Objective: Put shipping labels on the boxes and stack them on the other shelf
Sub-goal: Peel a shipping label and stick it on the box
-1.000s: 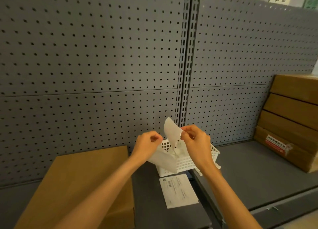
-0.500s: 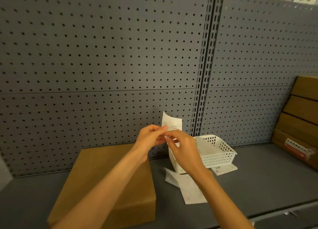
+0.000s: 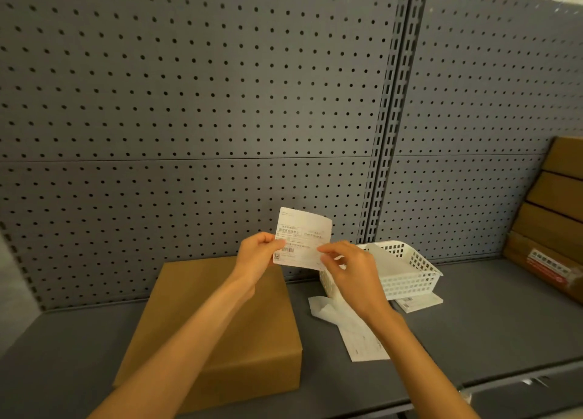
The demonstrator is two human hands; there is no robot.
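Shipping label [image 3: 302, 240] held upright above the brown box [image 3: 217, 327] on the shelf [image 3: 492, 321]. Left hand [image 3: 257, 254] and right hand [image 3: 348, 269] each pinch a side edge. Thin, limp, light paper — probably sticky-backed; keep to the edges. Print shows a barcode and QR code — text unreadable.

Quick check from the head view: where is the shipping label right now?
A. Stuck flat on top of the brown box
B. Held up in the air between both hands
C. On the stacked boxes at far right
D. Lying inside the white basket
B: the shipping label is pinched by the left hand at its left edge and the right hand at its lower right, above the brown box, not stuck to it.
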